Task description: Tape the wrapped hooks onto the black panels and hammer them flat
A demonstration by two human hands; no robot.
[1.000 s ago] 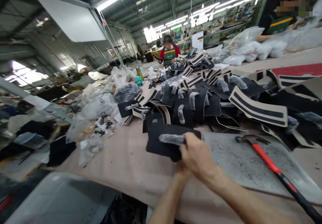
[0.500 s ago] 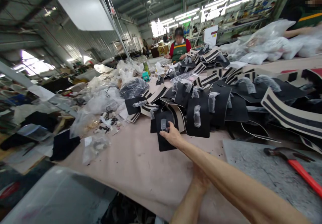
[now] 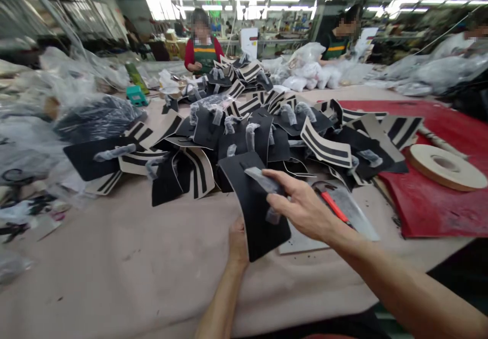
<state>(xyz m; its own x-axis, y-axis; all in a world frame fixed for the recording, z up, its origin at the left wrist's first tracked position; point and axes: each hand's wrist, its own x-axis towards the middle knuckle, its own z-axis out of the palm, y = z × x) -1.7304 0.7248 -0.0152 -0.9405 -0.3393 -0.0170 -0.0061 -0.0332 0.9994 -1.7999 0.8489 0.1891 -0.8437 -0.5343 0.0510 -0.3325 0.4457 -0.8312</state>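
Observation:
A curved black panel [image 3: 253,217] with a plastic-wrapped handle [image 3: 263,179] is raised, tilted, in front of a pile of similar pieces. My right hand [image 3: 301,204] pinches the wrapped handle between thumb and forefinger. Close behind the panel's lower left edge is my left hand [image 3: 238,240]; the panel hides its fingers, so I cannot see whether it grips. Beyond both hands lie several piled black panels [image 3: 208,128], some turned over to show pale backs with black stripes [image 3: 326,146].
A hammer with a red handle [image 3: 336,208] rests on a grey slab [image 3: 305,245] at my right. Farther right, a tape roll [image 3: 446,165] lies on red sheeting [image 3: 419,212]. Plastic bags crowd the left side. A co-worker [image 3: 204,49] is across the table.
My right hand has lifted the black panel off the table and brought it nearer. My left hand has come up beside the panel. The view has swung right.

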